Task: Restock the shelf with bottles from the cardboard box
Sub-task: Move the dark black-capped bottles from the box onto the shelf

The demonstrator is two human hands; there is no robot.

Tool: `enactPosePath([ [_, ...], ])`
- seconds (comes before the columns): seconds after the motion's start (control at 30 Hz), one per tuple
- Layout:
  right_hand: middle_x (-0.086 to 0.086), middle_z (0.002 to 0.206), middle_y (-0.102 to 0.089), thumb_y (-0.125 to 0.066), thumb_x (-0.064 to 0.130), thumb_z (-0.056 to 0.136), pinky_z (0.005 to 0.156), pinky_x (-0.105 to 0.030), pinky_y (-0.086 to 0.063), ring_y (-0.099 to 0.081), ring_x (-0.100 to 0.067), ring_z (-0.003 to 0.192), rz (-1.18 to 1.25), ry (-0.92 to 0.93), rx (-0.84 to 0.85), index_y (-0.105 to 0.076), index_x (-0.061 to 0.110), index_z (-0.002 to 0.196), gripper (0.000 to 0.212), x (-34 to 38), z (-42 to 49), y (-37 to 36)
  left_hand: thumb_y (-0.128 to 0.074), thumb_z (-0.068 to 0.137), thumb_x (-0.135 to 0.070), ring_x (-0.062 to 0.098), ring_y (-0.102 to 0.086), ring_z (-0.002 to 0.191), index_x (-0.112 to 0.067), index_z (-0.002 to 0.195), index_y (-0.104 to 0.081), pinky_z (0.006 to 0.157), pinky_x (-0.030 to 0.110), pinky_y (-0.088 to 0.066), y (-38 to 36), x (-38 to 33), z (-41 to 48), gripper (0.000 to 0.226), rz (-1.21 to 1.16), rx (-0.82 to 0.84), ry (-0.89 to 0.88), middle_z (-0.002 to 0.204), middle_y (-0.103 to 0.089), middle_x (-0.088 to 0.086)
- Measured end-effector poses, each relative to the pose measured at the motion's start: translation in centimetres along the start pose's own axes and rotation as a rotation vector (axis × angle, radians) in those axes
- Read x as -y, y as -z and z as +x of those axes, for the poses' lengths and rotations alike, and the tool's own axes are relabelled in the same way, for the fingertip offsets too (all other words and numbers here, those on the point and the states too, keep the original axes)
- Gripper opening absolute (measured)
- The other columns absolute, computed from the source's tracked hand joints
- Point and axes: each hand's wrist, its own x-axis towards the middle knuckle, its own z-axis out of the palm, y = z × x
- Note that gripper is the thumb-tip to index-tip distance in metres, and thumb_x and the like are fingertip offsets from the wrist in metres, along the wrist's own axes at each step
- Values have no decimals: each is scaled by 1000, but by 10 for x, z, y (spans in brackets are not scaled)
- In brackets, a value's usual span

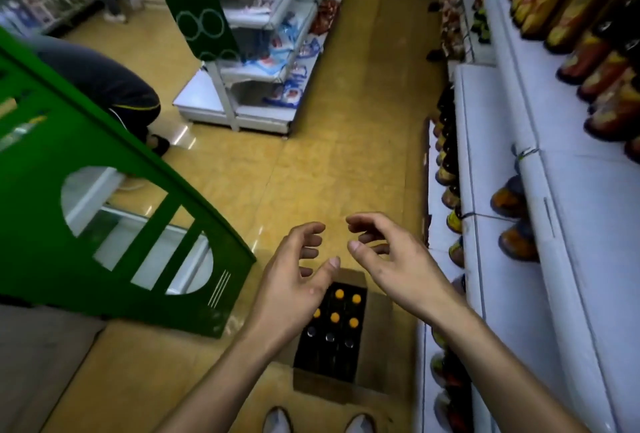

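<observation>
- Left hand (294, 280): fingers loosely curled and spread, holding nothing, above the open brown cardboard box (375, 335).
- Right hand (391, 259): likewise loose and empty, near the left.
- Dark orange-capped bottles (335, 317) stand upright in the box on the floor, beside the white shelf (498, 162).

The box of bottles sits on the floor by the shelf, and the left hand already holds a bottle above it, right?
No: the head view shows the left hand empty, fingers loosely curled above the box. The box of bottles does sit on the floor by the shelf.
</observation>
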Motion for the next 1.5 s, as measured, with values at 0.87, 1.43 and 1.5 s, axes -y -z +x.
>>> enactPosePath([
  [0.87, 23, 114, -58, -57, 34, 102, 82, -21, -54, -58, 6, 103, -267, -110, 316, -53, 40, 138, 37, -490, 56, -344, -63, 96, -44, -10, -48, 124, -42, 142, -48, 90, 7, -43, -197, 563, 99, 49, 297, 432, -143, 135, -54, -23],
  [1.43, 14, 150, -46, -63, 35, 98, 114, -33, -42, -44, -8, 139, -576, 144, 425, -30, 40, 151, 62, -557, 61, -409, -59, 90, 7, -23, -47, 111, -31, 137, -56, 87, -3, -37, -244, 634, 81, 60, 140, 175, -218, 128, -53, -26],
  [1.5, 11, 146, -53, -68, 33, 96, 109, -38, -47, -51, -12, 134, -589, 128, 426, -34, 39, 148, 63, -561, 64, -415, -58, 90, 7, -25, -46, 113, -31, 138, -55, 89, -3, -36, -243, 636, 78, 61, 126, 172, -206, 130, -53, -26],
])
